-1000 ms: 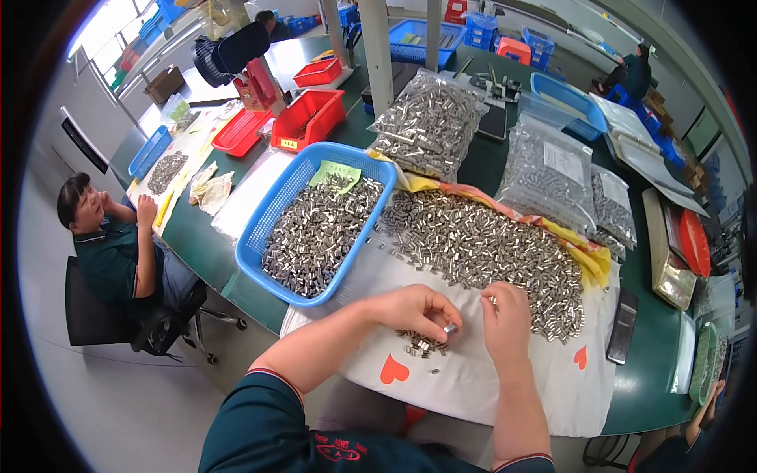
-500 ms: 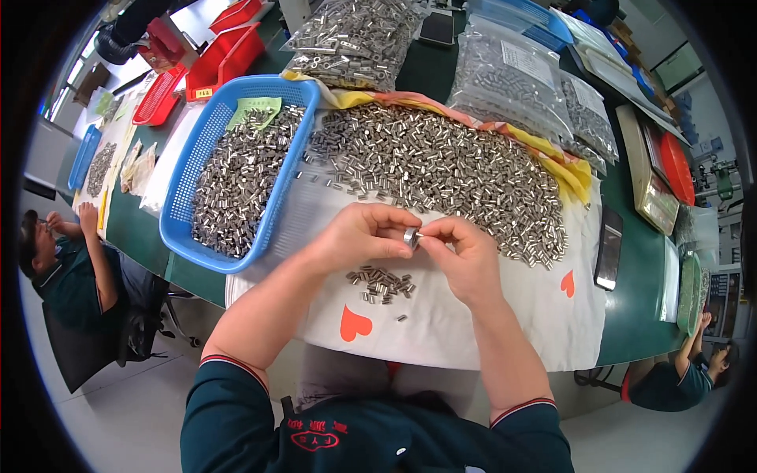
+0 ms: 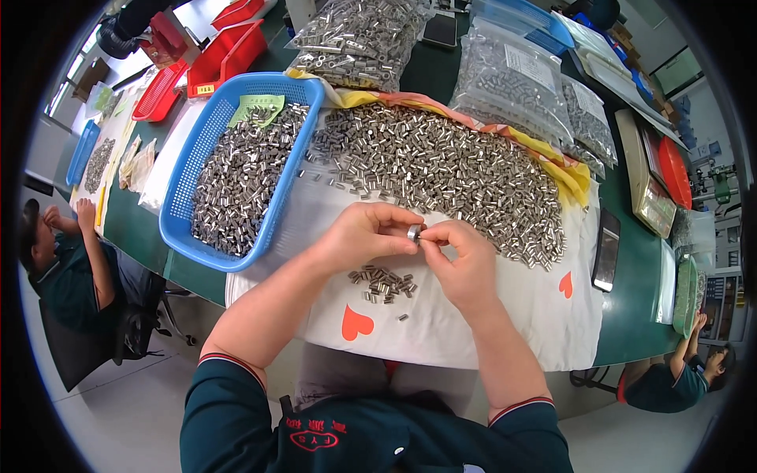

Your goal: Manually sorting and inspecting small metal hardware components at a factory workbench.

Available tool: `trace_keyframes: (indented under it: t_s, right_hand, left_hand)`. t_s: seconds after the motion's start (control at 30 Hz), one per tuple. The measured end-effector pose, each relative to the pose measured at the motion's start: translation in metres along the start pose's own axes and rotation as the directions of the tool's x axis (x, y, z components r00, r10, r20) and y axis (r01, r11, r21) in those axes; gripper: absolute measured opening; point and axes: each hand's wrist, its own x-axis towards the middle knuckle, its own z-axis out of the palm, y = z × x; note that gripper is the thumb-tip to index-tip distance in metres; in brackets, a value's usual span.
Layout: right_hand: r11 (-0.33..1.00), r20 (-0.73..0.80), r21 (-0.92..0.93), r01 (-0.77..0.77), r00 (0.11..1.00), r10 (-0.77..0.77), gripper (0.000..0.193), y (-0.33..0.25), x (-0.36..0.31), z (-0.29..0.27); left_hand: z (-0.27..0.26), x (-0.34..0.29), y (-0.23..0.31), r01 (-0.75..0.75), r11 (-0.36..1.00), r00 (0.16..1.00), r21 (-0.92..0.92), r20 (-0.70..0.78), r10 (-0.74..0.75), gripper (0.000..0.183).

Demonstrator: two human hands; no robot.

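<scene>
A short, silver, ring-shaped metal piece (image 3: 414, 233) is held between the thumb and fingertips of the left hand (image 3: 369, 233), whose grip is nearly closed. It is held above the middle of a white cloth printed with red hearts (image 3: 473, 339), which is spread over a dark green tabletop (image 3: 631, 315) and reaches its near edge. The thumb and forefinger of the right hand (image 3: 461, 256) are brought together at the right side of the piece; whether something small is also pinched there cannot be told.

Below the left hand, toward the cloth's near edge, a small pile of short silver metal cylinders (image 3: 384, 284) is gathered, and a single loose cylinder (image 3: 403, 318) is seen just beside it, nearer that edge. A broad heap of similar metal cylinders (image 3: 449, 169) is spread along the cloth's far edge, where it is bordered by a yellow and salmon-pink fabric strip (image 3: 579, 189).

At the cloth's far left corner, a blue perforated plastic basket (image 3: 180, 235) is filled with such cylinders, and a pale green paper slip (image 3: 260, 109) is laid on them near its far edge. A black smartphone (image 3: 605, 248) is placed by the cloth's right edge. Beyond the far edge, a bulging clear plastic bag of metal parts (image 3: 359, 47) is set.
</scene>
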Motion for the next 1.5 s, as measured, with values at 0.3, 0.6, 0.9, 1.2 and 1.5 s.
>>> trace_keyframes:
  t_s: [0.3, 0.6, 0.9, 1.2, 1.5]
  right_hand:
    - [0.994, 0.089, 0.058, -0.091, 0.992, 0.086, 0.009, 0.005, 0.004, -0.007]
    - [0.968, -0.159, -0.231, -0.098, 0.985, 0.062, 0.011, 0.017, 0.014, -0.021]
    - [0.769, -0.110, -0.631, 0.099, 0.970, -0.215, 0.011, 0.027, 0.017, 0.000]
    - [0.755, -0.093, -0.648, 0.103, 0.973, -0.212, 0.007, 0.028, 0.022, 0.009]
    - [0.736, -0.047, -0.666, 0.122, 0.978, -0.205, 0.005, 0.029, 0.014, 0.001]
  left_hand:
    - [-0.001, -0.001, 0.006, 0.071, 0.996, 0.997, 0.051, -0.018, -0.070, 0.035]
    - [0.003, -0.011, 0.014, 0.066, 0.951, 0.970, 0.301, 0.202, -0.131, 0.033]
    - [0.006, -0.011, 0.017, -0.016, 0.954, 0.926, 0.299, 0.364, -0.099, 0.033]
    - [0.002, -0.012, 0.017, -0.001, 0.950, 0.947, 0.313, 0.305, -0.099, 0.030]
    - [0.004, -0.010, 0.007, -0.031, 0.955, 0.935, 0.294, 0.346, -0.076, 0.032]
